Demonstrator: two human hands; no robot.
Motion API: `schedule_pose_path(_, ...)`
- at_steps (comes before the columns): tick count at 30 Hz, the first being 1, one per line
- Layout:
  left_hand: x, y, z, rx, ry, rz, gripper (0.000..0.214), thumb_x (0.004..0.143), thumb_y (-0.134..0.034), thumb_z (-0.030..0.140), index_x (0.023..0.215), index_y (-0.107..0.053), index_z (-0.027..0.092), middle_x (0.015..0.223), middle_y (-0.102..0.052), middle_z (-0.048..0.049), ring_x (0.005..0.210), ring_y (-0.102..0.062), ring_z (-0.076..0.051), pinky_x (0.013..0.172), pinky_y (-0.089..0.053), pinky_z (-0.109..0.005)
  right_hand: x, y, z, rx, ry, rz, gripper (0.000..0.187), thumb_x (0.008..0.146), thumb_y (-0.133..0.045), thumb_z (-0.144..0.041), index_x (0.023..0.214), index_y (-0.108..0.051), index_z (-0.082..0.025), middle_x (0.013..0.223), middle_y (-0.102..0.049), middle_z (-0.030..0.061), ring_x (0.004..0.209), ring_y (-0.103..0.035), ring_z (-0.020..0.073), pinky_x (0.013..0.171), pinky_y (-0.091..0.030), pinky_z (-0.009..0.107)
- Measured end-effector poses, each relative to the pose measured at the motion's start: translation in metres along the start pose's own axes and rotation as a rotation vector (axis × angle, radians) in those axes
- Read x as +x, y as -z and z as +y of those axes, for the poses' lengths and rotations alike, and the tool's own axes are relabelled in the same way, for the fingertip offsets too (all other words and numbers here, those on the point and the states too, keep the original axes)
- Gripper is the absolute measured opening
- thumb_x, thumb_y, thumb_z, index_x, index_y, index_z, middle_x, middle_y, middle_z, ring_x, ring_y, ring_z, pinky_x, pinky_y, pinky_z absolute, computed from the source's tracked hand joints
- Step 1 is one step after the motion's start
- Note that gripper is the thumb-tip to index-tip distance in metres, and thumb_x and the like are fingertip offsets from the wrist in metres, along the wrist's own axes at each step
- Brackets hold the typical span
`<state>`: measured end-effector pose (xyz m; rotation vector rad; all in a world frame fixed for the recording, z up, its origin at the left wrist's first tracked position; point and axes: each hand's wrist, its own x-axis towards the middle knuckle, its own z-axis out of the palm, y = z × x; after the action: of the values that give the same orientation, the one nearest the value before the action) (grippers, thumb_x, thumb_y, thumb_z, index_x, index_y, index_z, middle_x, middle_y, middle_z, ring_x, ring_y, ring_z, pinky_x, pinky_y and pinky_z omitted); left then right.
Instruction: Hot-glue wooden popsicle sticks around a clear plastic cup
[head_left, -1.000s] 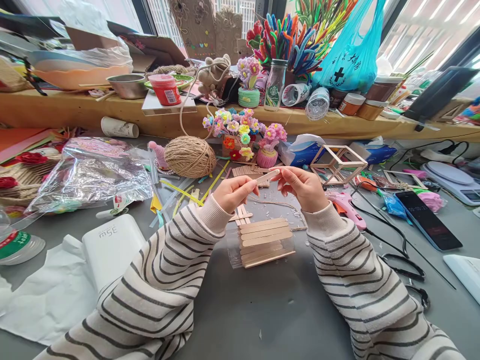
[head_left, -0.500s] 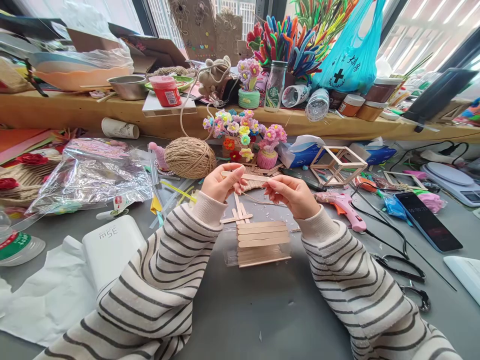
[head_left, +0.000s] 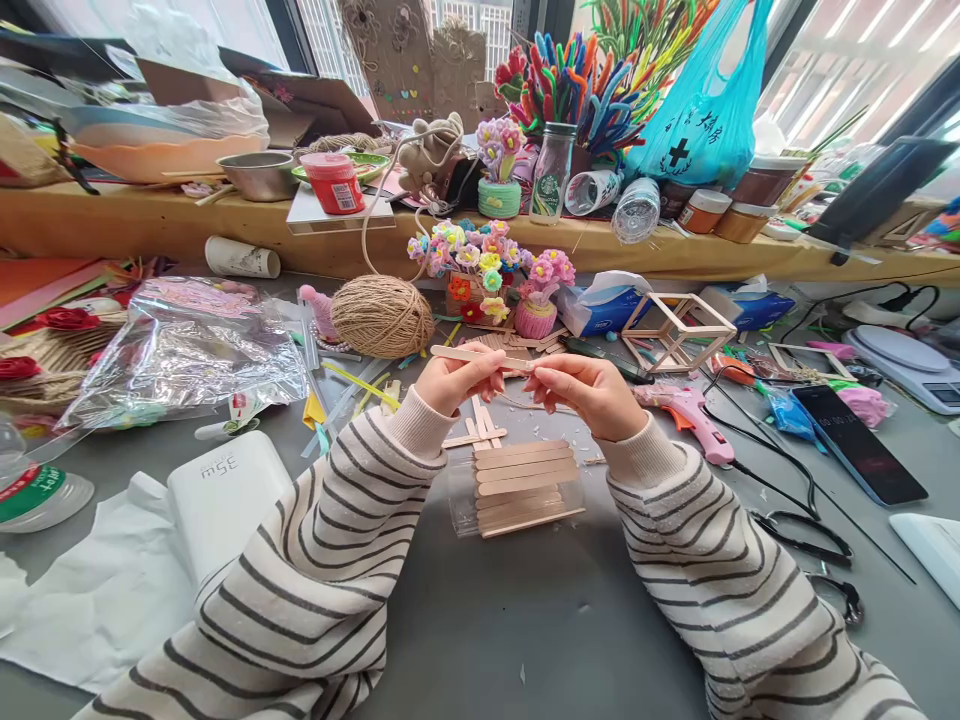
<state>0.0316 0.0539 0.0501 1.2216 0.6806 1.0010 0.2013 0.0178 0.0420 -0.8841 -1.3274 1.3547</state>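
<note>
My left hand and my right hand both pinch one wooden craft stick, held level above the grey table. Each hand grips an end, fingers closed on it. Below my hands lies a clear box with a row of wooden sticks on its top. Just behind the box, a few loose sticks lie crossed on the table. Both sleeves are striped white and grey.
A twine ball, yarn-flower pots and a wooden cube frame stand behind my hands. A pink glue gun, cables and a phone lie right. A white box, paper and a plastic bag lie left.
The stick, first tilted up to the right, now lies level and reaches further left. Both hands dropped a little toward the box.
</note>
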Motion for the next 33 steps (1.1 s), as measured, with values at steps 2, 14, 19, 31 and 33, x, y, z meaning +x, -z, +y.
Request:
schedule_pose_path(2,0.0,0.0,0.001,0.005,-0.009,0.004,0.032,0.051,-0.073,0.039,0.056,-0.055,0.013,0.042,-0.056,0.0025,0.036,-0.046,-0.006,0.035,-0.03,-0.018,-0.001,0.001,-0.003,-0.012,-0.015,0.006,0.019,0.067,-0.066,-0.035,0.076,-0.068,-0.018,0.068,-0.068,0.0012,0.056,-0.057,0.0079,0.048,-0.046,0.02)
schedule_pose_path(14,-0.001,0.001,-0.004,0.099,-0.032,-0.005,0.032,0.057,-0.069,0.043,0.056,-0.061,0.011,0.046,-0.057,-0.0003,0.038,-0.046,-0.007,0.037,-0.033,-0.019,-0.003,-0.003,-0.01,0.05,-0.154,0.044,0.022,0.061,-0.071,-0.035,0.075,-0.069,-0.018,0.067,-0.069,0.002,0.057,-0.059,0.008,0.054,-0.047,0.02)
schedule_pose_path(19,-0.004,-0.002,0.002,0.054,0.012,-0.07,0.036,0.054,-0.07,0.045,0.05,-0.062,0.011,0.047,-0.057,-0.0012,0.04,-0.048,-0.007,0.038,-0.035,-0.019,-0.004,-0.004,-0.009,0.148,-0.191,0.016,0.018,0.06,-0.072,-0.032,0.072,-0.069,-0.019,0.065,-0.068,0.0005,0.055,-0.058,0.0064,0.054,-0.046,0.018)
schedule_pose_path(31,-0.006,-0.003,0.002,0.02,-0.029,-0.114,0.033,0.059,-0.067,0.041,0.047,-0.057,0.012,0.046,-0.053,-0.0002,0.043,-0.047,-0.007,0.038,-0.033,-0.018,-0.004,-0.012,-0.005,0.291,-0.233,0.056,0.018,0.059,-0.073,-0.03,0.071,-0.069,-0.017,0.06,-0.065,-0.0015,0.053,-0.056,0.0043,0.052,-0.045,0.015)
schedule_pose_path(33,-0.005,-0.002,0.002,0.029,-0.025,-0.113,0.033,0.06,-0.066,0.041,0.048,-0.057,0.012,0.046,-0.053,-0.0001,0.042,-0.046,-0.007,0.038,-0.033,-0.018,-0.004,-0.013,-0.004,0.318,-0.24,0.054,0.018,0.059,-0.073,-0.03,0.072,-0.069,-0.017,0.06,-0.065,-0.0016,0.052,-0.056,0.0038,0.052,-0.045,0.014)
